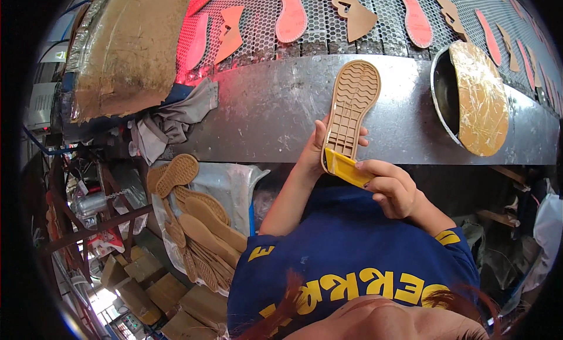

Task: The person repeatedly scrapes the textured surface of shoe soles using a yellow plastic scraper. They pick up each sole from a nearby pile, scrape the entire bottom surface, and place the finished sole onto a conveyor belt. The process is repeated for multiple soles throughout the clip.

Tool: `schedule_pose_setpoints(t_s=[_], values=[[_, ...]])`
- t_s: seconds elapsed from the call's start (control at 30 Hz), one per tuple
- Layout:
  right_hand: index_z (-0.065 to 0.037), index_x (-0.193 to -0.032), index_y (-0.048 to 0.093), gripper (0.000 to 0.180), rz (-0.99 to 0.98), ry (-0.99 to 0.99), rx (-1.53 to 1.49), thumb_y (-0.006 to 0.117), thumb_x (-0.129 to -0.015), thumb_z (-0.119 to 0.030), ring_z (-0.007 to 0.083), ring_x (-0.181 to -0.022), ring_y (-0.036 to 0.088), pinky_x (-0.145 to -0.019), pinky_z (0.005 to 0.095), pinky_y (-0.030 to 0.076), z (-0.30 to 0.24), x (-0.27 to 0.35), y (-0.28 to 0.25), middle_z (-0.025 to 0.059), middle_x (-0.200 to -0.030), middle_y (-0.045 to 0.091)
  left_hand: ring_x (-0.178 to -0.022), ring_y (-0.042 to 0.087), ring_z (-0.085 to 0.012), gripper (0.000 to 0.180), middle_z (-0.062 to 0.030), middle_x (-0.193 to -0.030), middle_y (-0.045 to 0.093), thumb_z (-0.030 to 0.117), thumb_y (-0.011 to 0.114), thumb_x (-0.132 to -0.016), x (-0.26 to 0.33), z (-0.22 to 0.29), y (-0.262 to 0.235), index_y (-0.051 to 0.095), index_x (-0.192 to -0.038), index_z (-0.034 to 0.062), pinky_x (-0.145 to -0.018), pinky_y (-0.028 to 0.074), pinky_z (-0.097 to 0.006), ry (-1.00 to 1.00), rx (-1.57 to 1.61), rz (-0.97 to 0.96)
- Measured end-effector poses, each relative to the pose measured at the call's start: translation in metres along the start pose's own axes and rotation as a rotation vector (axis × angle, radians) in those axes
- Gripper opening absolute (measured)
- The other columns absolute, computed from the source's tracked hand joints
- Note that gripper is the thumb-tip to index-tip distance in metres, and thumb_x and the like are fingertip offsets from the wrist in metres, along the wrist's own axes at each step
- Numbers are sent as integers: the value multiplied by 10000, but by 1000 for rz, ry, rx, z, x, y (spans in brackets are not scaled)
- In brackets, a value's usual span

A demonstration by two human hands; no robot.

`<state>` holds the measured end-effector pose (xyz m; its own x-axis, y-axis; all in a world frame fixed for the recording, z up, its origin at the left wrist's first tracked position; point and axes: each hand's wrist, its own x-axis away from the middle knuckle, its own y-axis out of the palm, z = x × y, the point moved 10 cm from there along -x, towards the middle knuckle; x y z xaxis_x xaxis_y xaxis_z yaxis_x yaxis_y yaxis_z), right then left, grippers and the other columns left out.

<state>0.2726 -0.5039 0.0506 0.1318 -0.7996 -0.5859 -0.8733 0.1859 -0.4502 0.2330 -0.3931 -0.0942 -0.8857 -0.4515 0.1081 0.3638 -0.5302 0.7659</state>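
Observation:
A tan shoe sole, its wavy and gridded tread facing up, stands out over the metal ledge. My left hand is closed round its lower end, thumb on the left edge and fingertips showing on the right. In my right hand is a flat yellow plastic tool, pinched between thumb and fingers. The tool lies across the sole's lower end and covers part of it. Whether its edge presses on the tread or only overlaps it, I cannot tell.
Beyond the metal ledge, a mesh conveyor carries pink insoles and brown cut pieces. A round pot, half covered by a board, sits right. Several soles are piled left, near grey cloth and cardboard boxes.

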Motion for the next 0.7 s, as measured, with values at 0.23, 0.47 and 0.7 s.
schedule_pose_setpoints(t_s=[0.23,0.47,0.7], values=[[-22,-1102,505,142,-32,107,-126,499,-962,-47,296,-961,646,-824,363,550,15,-4,-6,227,-1246,546,-993,660,-259,926,-194,-1154,604,749,471,-805,-1,1,-3,366,-1385,35,-839,573,-380,7,-6,5],[-25,-1117,486,157,67,328,-540,392,-1026,-113,156,-866,609,-715,271,544,50,4,-7,206,-1235,560,-985,663,-252,917,-195,-1143,607,744,468,-811,0,0,-3,384,-1367,19,-837,575,-378,-2,22,18],[-49,-1099,458,121,163,410,-687,378,-1034,-112,117,-865,570,-656,216,460,72,3,-6,170,-1146,626,-964,668,-261,948,-205,-1172,580,749,470,-803,-2,4,3,233,-1481,131,-825,580,-374,23,-26,37]])
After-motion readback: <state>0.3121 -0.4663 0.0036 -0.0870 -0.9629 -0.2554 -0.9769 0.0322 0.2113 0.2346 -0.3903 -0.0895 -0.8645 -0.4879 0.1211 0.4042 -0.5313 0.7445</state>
